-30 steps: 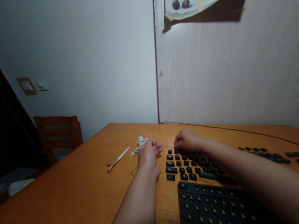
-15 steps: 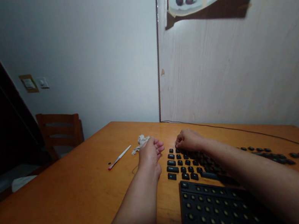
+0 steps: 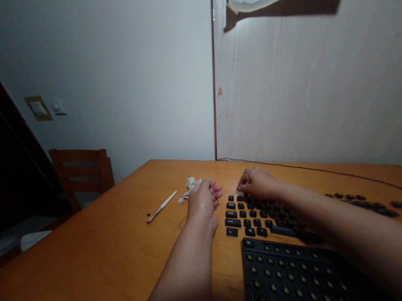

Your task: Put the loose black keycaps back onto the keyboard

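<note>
My left hand [image 3: 202, 201] rests on its edge on the table, fingers loosely curled and apart, with nothing visible in it. Just behind it lies a crumpled tissue [image 3: 190, 182]. My right hand [image 3: 256, 183] is at the far end of the loose black keycaps [image 3: 231, 213], thumb and fingertips pinched together; whatever they may hold is too small to make out. Rows of keycaps spread under and beyond my right forearm. In front of them sits a black keyboard [image 3: 281, 274] with its key caps off and its switch posts bare, partly hidden by that forearm.
On the wooden table [image 3: 124, 247], left of my left hand, lies a white brush [image 3: 162, 207] with a pinkish tip, beside a small dark piece [image 3: 148, 214]. A thin black cable [image 3: 306, 171] runs along the back. A wooden chair [image 3: 83, 174] stands at the far left.
My right hand has lifted slightly away from the far keycaps, and a keycap now shows below its fingertips. The left hand's fingers curl a little more. The view has shifted slightly.
</note>
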Demonstrator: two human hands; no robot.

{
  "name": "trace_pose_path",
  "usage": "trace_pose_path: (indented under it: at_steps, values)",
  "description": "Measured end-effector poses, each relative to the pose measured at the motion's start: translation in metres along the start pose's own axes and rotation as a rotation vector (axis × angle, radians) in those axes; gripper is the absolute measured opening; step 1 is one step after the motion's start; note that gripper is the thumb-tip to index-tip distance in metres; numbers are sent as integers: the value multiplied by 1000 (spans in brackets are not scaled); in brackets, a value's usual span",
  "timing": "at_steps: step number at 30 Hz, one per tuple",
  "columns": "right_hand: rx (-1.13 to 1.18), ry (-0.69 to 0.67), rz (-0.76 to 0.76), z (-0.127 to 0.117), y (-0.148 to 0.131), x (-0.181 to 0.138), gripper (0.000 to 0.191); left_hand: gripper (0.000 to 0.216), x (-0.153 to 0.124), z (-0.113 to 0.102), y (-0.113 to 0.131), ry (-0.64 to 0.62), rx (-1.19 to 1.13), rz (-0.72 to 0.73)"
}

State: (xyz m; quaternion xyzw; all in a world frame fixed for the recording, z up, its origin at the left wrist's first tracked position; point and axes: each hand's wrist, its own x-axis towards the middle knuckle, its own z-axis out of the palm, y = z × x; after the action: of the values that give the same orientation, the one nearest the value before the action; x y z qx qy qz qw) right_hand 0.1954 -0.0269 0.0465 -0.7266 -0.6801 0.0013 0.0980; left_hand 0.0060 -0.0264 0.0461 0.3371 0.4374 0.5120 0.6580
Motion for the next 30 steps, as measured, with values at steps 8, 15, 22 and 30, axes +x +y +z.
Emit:
trace_pose_path:
  at_steps: [8, 15, 22, 30]
  values:
    - [35, 54, -124, -26, 5, -52, 19, 18, -3, 1, 0, -82, 77, 68]
    - [126, 87, -278, -38, 5, -114, 15, 15, -6, 3, -1, -187, 199, 150]
    - [176, 8, -285, -33, -5, -151, 18, 16, -12, 4, -4, -288, 309, 221]
    - [180, -12, -296, -23, -12, -160, 17, 18, -11, 4, -8, -347, 385, 244]
